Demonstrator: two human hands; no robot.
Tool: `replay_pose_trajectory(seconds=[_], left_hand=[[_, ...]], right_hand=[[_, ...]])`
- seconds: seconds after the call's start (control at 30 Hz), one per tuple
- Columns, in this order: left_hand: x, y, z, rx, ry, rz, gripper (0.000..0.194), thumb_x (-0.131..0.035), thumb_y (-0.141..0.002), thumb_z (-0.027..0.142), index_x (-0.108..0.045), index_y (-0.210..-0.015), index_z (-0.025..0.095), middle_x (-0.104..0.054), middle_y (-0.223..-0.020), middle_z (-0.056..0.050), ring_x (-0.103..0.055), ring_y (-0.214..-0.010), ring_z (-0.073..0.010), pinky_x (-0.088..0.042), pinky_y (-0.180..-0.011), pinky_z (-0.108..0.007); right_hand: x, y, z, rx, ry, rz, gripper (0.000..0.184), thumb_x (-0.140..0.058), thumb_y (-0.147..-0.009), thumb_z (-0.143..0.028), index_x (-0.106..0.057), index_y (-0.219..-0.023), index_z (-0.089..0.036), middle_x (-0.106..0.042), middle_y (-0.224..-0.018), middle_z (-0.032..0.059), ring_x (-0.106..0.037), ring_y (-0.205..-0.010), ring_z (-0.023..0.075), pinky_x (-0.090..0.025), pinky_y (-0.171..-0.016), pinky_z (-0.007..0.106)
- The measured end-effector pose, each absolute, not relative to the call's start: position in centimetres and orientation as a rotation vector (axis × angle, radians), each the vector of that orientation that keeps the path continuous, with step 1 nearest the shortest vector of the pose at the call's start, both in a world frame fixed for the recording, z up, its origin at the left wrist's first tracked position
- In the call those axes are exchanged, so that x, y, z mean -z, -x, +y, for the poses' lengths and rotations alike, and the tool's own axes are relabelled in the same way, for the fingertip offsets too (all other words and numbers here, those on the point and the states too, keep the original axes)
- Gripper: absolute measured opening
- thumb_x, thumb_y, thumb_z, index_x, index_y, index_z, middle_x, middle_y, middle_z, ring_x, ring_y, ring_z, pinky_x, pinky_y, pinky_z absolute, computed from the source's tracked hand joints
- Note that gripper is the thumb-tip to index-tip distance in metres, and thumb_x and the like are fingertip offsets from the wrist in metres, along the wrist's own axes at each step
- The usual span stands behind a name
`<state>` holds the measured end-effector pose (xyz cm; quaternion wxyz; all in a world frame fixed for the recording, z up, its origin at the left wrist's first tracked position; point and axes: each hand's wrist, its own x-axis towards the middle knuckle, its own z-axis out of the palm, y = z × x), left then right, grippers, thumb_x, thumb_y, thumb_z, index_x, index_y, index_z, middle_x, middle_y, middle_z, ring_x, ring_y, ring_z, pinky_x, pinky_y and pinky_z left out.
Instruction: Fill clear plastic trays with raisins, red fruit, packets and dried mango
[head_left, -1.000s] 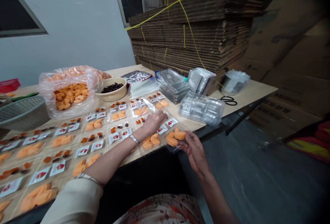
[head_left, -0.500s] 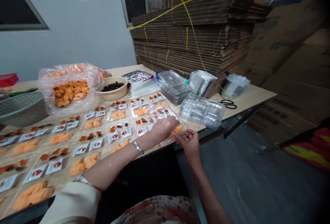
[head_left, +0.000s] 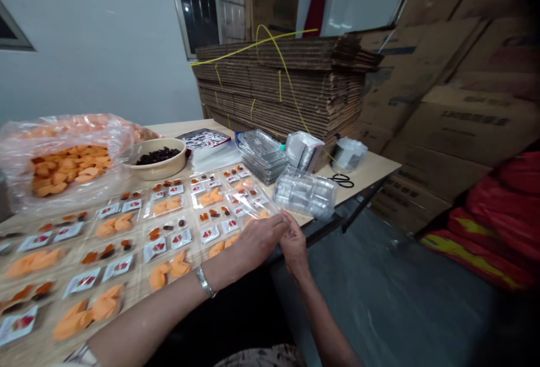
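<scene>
My left hand (head_left: 258,241) and my right hand (head_left: 293,245) meet at the table's front edge, their fingertips pinching a clear plastic film (head_left: 257,204). The film covers rows of packets (head_left: 169,226) on the tabletop. Each packet holds orange dried pieces, dark dried fruit bits and small white-and-red sachets. An orange piece shows under the film beside my left fingers. A silver bracelet circles my left wrist. The packets nearest my hands are partly hidden by them.
Behind the packets stand a bag of orange pieces (head_left: 70,173), a beige bowl of dark dried fruit (head_left: 156,159), stacked clear trays (head_left: 259,156), a clear tray (head_left: 304,192) and black-handled scissors (head_left: 341,180). Strapped flattened cardboard (head_left: 278,83) rises behind the table.
My hands have drawn together, and my left hand has moved from lying flat to pinching at the film's edge. The whole scene has shifted left in view, with more red fabric showing at right.
</scene>
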<state>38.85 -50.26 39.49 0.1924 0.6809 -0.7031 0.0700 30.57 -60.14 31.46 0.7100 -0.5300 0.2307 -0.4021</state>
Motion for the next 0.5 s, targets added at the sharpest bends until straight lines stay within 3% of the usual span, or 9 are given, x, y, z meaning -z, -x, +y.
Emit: replay_pose_trajectory(seconds=[0.27, 0.4, 0.5], left_hand=[[-43.7, -37.4, -53.9, -0.314, -1.712, -2.061, 0.026, -0.04, -0.095, 0.01, -0.058, -0.113, 0.016, -0.067, -0.106, -0.007, -0.065, -0.091, -0.0172, -0.054, -0.075, -0.027], [-44.3, -37.5, -58.3, -0.336, -1.75, -2.106, 0.029, -0.042, -0.095, 0.011, -0.059, -0.118, 0.015, -0.067, -0.109, -0.009, -0.065, -0.095, -0.0197, -0.052, -0.077, -0.029], [-43.7, -37.9, -61.4, -0.344, -1.773, -2.118, 0.027, -0.042, -0.095, 0.013, -0.062, -0.114, 0.014, -0.066, -0.107, -0.01, -0.065, -0.093, -0.0214, -0.051, -0.074, -0.03]], right_hand=[[-36.1, -29.2, -63.5, 1.163, 1.222, 0.53, 0.065, -0.076, -0.06, -0.023, -0.06, -0.123, -0.019, -0.071, -0.111, 0.0068, -0.066, -0.101, 0.0218, -0.053, -0.089, 0.033], [-36.2, -29.2, -67.7, 1.248, 1.177, 0.581, 0.069, -0.08, -0.056, -0.03, -0.06, -0.12, -0.016, -0.072, -0.104, 0.0075, -0.066, -0.096, 0.0213, -0.052, -0.086, 0.034], [-35.4, -29.1, -70.8, 1.292, 1.296, 0.668, 0.062, -0.077, -0.055, -0.032, -0.064, -0.113, -0.017, -0.071, -0.099, 0.0059, -0.066, -0.091, 0.022, -0.052, -0.083, 0.036]])
